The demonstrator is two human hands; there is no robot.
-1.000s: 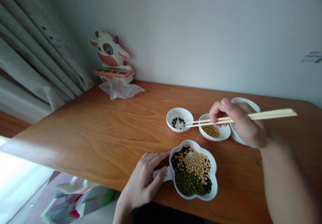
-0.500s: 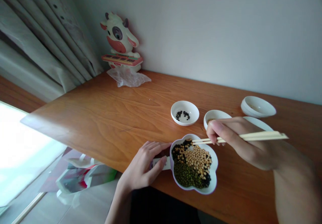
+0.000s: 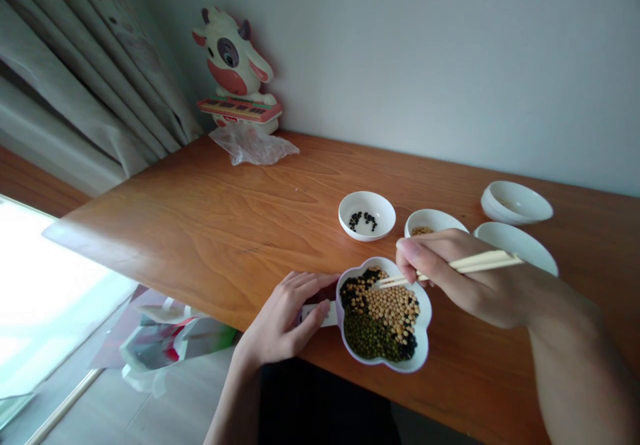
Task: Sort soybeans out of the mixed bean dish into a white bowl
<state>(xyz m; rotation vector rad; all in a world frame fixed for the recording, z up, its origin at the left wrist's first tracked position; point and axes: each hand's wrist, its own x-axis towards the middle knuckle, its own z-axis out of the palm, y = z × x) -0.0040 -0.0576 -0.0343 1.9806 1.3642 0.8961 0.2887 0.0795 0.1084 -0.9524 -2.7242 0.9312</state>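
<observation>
The scalloped bowl [image 3: 425, 305] sits near the table's [image 3: 240, 205] front edge, holding pale beans [image 3: 393, 304], green beans [image 3: 370, 338] and black beans [image 3: 408, 349]. Left of it, your left hand [image 3: 287, 318] is loosely curled, its handle [image 3: 328, 313] between thumb and fingers, probably to steady it. Your right hand, [image 3: 470, 290] at its right, is closed around the chopsticks [image 3: 477, 262], angled so their tips reach in over the pale beans. Beyond it stand a small bowl [image 3: 384, 209] with a few black beans and, farther right, a second bowl [image 3: 446, 221], presumably kept within easy reach.

You can't tell whether the tips pinch anything. Your right hand hides part of the second bowl; your left fingers' undersides are out of sight.
</observation>
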